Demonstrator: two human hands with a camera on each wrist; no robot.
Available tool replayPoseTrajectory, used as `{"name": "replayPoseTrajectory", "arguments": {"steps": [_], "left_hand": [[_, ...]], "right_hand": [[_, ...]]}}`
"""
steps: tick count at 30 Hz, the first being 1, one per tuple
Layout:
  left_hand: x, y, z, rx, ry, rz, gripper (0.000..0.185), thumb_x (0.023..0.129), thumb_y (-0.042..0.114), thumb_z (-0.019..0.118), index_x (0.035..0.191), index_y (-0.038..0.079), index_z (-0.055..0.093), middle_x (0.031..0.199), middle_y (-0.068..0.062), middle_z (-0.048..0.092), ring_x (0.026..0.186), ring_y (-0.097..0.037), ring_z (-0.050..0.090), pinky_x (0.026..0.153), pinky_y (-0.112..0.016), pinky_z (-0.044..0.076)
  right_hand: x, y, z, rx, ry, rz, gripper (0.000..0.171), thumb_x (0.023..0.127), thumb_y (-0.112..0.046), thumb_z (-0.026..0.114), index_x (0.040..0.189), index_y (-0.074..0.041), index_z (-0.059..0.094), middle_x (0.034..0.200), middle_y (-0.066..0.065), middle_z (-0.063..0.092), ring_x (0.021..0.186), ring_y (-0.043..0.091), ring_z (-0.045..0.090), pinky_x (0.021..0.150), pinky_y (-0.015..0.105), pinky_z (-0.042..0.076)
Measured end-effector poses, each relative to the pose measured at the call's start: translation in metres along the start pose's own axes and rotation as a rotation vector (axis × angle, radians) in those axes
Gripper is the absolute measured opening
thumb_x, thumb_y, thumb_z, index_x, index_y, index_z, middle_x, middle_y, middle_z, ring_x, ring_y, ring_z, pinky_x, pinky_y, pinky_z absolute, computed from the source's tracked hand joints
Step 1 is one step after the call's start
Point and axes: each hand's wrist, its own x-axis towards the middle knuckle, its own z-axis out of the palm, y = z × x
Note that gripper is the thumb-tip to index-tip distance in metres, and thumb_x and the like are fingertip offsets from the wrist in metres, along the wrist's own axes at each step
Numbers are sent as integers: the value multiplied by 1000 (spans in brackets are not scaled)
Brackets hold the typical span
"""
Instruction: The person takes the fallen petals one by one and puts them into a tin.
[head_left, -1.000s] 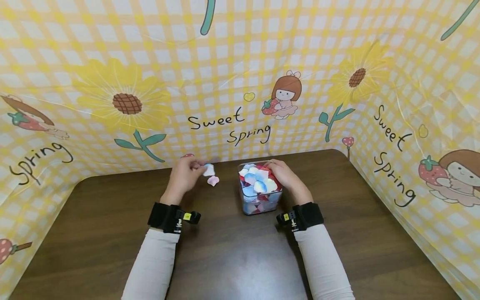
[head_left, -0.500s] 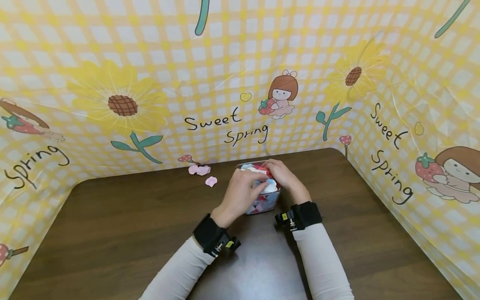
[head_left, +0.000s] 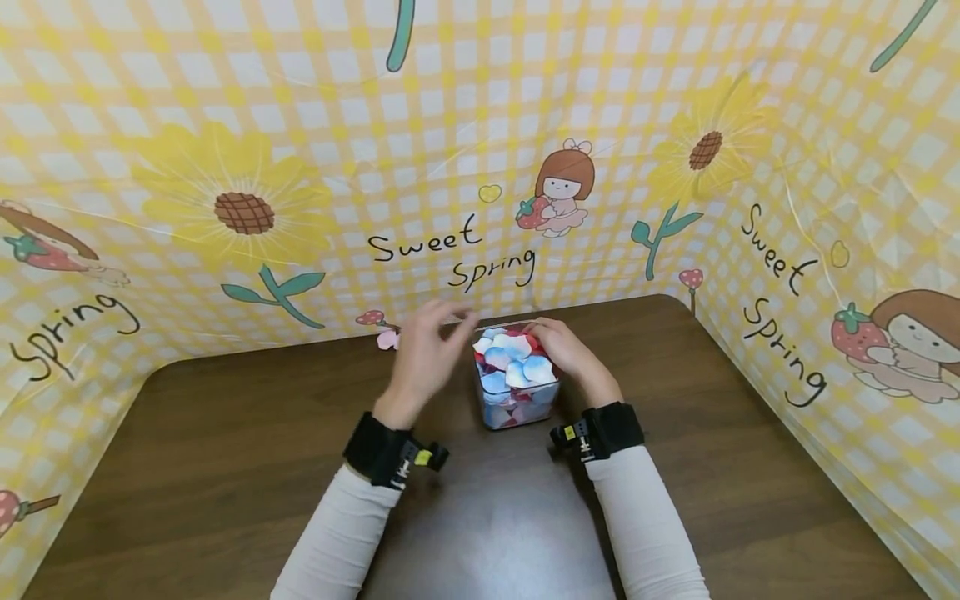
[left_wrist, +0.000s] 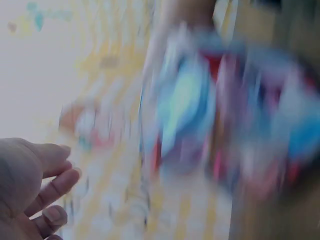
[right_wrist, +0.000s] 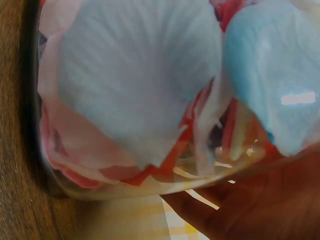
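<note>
**Petal box packed to the brim**

Clear box [head_left: 517, 398] sits mid-table [head_left: 225, 467], heaped with blue, white, pink and red petals [head_left: 513, 360]. Right hand [head_left: 566, 350] wraps its grip round the box's far right side. Left hand [head_left: 423, 354] hovers just beside the box, fingers loose and apart, holding nothing. One pink petal [head_left: 387, 339] lies by the backdrop.

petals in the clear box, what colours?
The petals in the clear box are mostly white tipped with light blue, with red and pink below. The head view shows them best.
</note>
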Motion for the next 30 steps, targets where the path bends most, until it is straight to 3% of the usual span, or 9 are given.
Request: {"name": "replayPoseTrajectory", "arguments": {"steps": [2,4,9,12,20,22,26,30], "left_hand": [[0,-24,-11,77,18,-95,21,96,19,74,111,5,77,103,-11,75,99,-29,70,85,-45,52],[-3,-48,-18,170,-6,-215,21,95,21,75,109,7,78,100,-10,75,96,-31,70,81,-47,50],[-19,-93,-18,356,-246,-522,29,94,33,75,105,7,76,101,-11,73,97,-34,67,84,-52,47],[-25,-106,-14,367,-343,-602,31,93,35,76,103,6,74,104,-12,71,101,-35,66,90,-54,46],[-25,-110,-14,260,-366,-664,24,90,28,80,98,7,71,95,-8,75,93,-30,67,82,-47,50],[-24,-107,-18,246,-371,-646,21,91,27,79,98,8,72,93,-7,75,90,-28,67,80,-46,50],[-15,-89,-26,214,-329,-530,18,95,27,75,98,9,77,92,-7,75,87,-26,68,75,-44,50],[-3,-56,-25,117,-193,-322,17,95,24,75,101,9,81,96,-8,77,84,-25,69,73,-42,52]], "right_hand": [[-1,0,0,8,-4,1,42,106,-19,35,124,5,64,131,22,60,123,34,53,109,49,39],[-2,0,0,19,-9,2,41,106,-18,35,124,6,64,130,22,60,122,34,53,108,48,40],[-4,1,0,15,-10,14,41,106,-18,35,123,5,63,131,22,59,123,34,52,108,49,38],[-3,1,1,18,-11,17,41,106,-18,34,123,6,63,131,23,58,124,34,51,109,50,37],[-2,0,2,29,-9,27,41,106,-20,35,122,4,63,130,21,59,122,33,51,109,50,38],[-3,0,2,22,-13,34,41,106,-20,34,122,4,64,130,21,59,122,33,51,108,50,38],[-2,0,2,13,-15,25,41,106,-19,35,122,5,64,130,21,59,122,33,52,108,50,39],[-1,-1,1,-4,-13,2,41,106,-18,37,125,6,63,132,23,59,125,35,52,110,50,38]]}}
